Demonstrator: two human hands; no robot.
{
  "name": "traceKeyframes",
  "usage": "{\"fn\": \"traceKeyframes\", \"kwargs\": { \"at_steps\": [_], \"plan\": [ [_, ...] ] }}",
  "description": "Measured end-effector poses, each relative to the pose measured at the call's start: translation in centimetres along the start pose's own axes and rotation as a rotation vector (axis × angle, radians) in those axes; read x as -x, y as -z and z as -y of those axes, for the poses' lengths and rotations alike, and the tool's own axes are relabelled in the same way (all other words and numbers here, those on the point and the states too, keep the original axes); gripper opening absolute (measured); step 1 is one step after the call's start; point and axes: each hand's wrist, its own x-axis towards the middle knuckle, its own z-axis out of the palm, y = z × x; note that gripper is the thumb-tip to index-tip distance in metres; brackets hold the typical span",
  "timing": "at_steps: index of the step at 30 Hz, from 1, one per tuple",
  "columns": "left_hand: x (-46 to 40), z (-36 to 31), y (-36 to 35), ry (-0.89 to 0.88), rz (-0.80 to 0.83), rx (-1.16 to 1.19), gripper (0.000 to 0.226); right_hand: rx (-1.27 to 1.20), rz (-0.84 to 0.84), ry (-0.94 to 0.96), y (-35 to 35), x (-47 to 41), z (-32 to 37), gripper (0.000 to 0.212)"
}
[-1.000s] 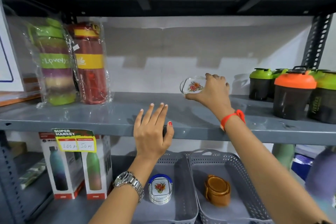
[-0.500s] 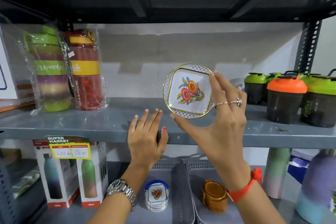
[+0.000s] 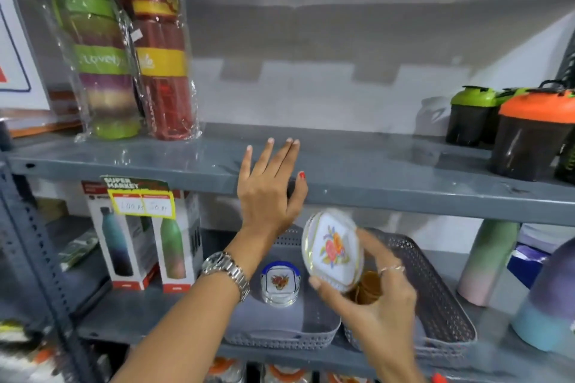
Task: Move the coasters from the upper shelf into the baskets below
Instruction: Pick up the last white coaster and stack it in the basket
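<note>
My right hand (image 3: 376,298) grips a round white coaster (image 3: 333,249) with a gold rim and a flower print, tilted on edge below the upper shelf (image 3: 389,177), above the gap between two grey baskets. The left basket (image 3: 289,333) holds a blue-topped coaster set (image 3: 280,283) with a flower print. A brown coaster set (image 3: 368,291), partly hidden by the held coaster, lies in the right basket (image 3: 441,298). My left hand (image 3: 269,193) rests flat and open on the front edge of the upper shelf.
Wrapped bottles (image 3: 124,62) stand at the left of the upper shelf, and black shakers (image 3: 525,130) with green and orange lids at the right. Boxed bottles (image 3: 146,236) sit left of the baskets on the lower shelf, pastel bottles (image 3: 485,261) to their right.
My right hand took the flower coaster off the upper shelf and has brought it down below the shelf edge, over the baskets. My left hand has stayed on the shelf edge.
</note>
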Motion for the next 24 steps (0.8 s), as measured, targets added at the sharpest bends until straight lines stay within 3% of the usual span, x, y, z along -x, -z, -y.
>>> {"fn": "traceKeyframes", "kwargs": {
  "at_steps": [3, 6, 9, 15, 24],
  "plan": [
    [0.2, 0.1, 0.0, 0.000, -0.005, -0.022, 0.047, 0.201, 0.182, -0.098, -3.7, 1.8, -4.8, 0.071],
    [0.3, 0.2, -0.1, -0.004, -0.022, -0.041, 0.049, 0.524, 0.415, -0.239, -7.4, 1.8, -8.0, 0.087],
    [0.5, 0.1, -0.4, -0.006, -0.032, -0.053, 0.051, 0.712, 0.572, -0.327, -10.3, 1.6, -10.8, 0.085],
    [0.6, 0.0, -0.5, 0.002, -0.030, -0.045, 0.053, 0.818, 0.614, -0.343, -14.2, 0.4, -14.4, 0.078],
    [0.7, 0.2, -0.6, 0.014, -0.038, -0.035, 0.053, 0.898, 0.735, -0.263, -16.8, -0.6, -16.8, 0.091]
  ]
}}
